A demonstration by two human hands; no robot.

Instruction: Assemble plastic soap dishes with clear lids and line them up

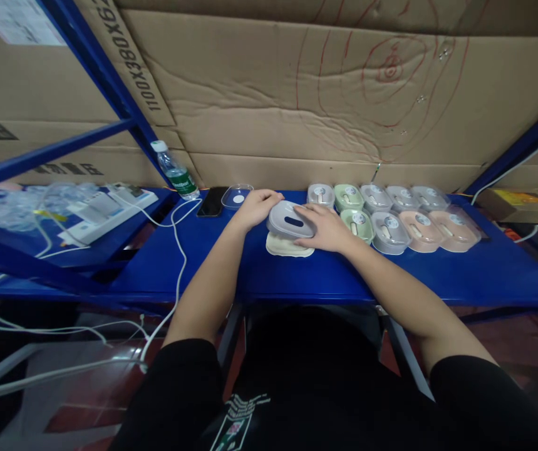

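Note:
Over the middle of the blue table, a grey oval plastic box (pixel 280 219) with a dark oval slot is held tilted between both hands. My left hand (pixel 258 208) grips its far left end. My right hand (pixel 327 227) wraps round its right end, fingers on the top and thumb low on the side. Just under the box lies a cream scalloped piece (pixel 288 246); whether the two touch, I cannot tell. A clear oval lid (pixel 238 198) with a round white sticker rests beyond my left hand.
Several lidded boxes in grey, green (pixel 348 198) and pink (pixel 454 230) stand in two rows on the right. At the left are a phone (pixel 213 202), a water bottle (pixel 178 173), a white cable (pixel 181 250) and a power strip (pixel 109 216). Cardboard (pixel 250 81) walls the back.

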